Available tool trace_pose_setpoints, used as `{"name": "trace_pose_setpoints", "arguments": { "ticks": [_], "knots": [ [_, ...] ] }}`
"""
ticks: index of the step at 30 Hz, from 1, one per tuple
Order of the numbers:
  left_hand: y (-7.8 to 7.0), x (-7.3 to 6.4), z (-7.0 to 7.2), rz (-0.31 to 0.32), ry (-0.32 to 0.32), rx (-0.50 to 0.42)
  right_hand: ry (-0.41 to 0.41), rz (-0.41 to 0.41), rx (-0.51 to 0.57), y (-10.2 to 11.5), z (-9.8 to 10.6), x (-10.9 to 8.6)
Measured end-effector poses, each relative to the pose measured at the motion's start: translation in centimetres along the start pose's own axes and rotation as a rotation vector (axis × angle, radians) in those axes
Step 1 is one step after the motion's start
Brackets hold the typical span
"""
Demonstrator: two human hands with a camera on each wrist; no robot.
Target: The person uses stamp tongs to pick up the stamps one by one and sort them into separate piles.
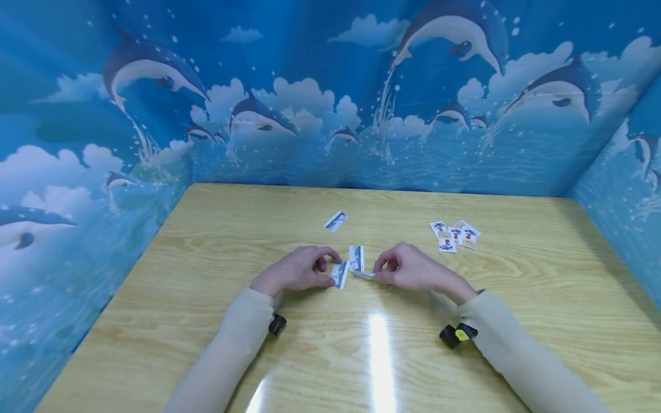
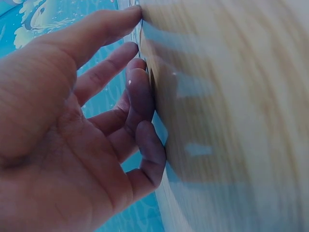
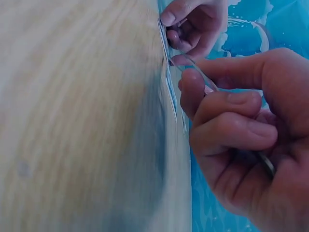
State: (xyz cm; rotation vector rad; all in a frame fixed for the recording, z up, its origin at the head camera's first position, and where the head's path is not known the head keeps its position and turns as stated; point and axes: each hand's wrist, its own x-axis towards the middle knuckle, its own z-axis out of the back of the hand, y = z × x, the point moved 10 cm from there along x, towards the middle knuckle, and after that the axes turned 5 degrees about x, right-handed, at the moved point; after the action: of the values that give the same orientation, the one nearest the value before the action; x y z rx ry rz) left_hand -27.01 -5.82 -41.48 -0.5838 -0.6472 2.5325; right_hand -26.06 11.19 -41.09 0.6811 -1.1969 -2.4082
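Note:
My left hand (image 1: 300,268) spans a small printed card (image 1: 340,276) on the table, index fingertip at its far edge and thumb at its near edge. In the left wrist view the left fingertips (image 2: 140,92) come right down to the tabletop. My right hand (image 1: 413,269) pinches another thin card (image 1: 364,275) between thumb and index finger, tilted so that mostly its edge shows. The right wrist view shows that card (image 3: 205,78) raised at an angle, with the other fingers curled in. Just beyond both hands lies a third card (image 1: 356,256), printed in grey-blue and white.
Farther back on the wooden table (image 1: 248,223) lies a single grey-blue card (image 1: 336,221). To the right is a loose, overlapping group of cards (image 1: 455,236) with red and dark pictures. A blue dolphin-print curtain (image 1: 310,137) hangs along the table's back and sides.

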Motion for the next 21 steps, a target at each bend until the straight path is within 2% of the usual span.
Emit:
{"name": "trace_pose_setpoints", "arguments": {
  "ticks": [4,11,21],
  "knots": [
    [-0.1,0.0,0.0,-0.002,-0.001,0.0,0.012,0.015,0.003,0.2,-0.6,-0.2],
    [0.1,0.1,0.0,0.023,0.004,0.011,0.019,-0.013,0.042,0.0,-1.0,-0.1],
    [0.1,0.2,0.0,0.014,0.012,0.0,0.013,-0.014,0.055,0.2,-1.3,0.3]
  ]
}}
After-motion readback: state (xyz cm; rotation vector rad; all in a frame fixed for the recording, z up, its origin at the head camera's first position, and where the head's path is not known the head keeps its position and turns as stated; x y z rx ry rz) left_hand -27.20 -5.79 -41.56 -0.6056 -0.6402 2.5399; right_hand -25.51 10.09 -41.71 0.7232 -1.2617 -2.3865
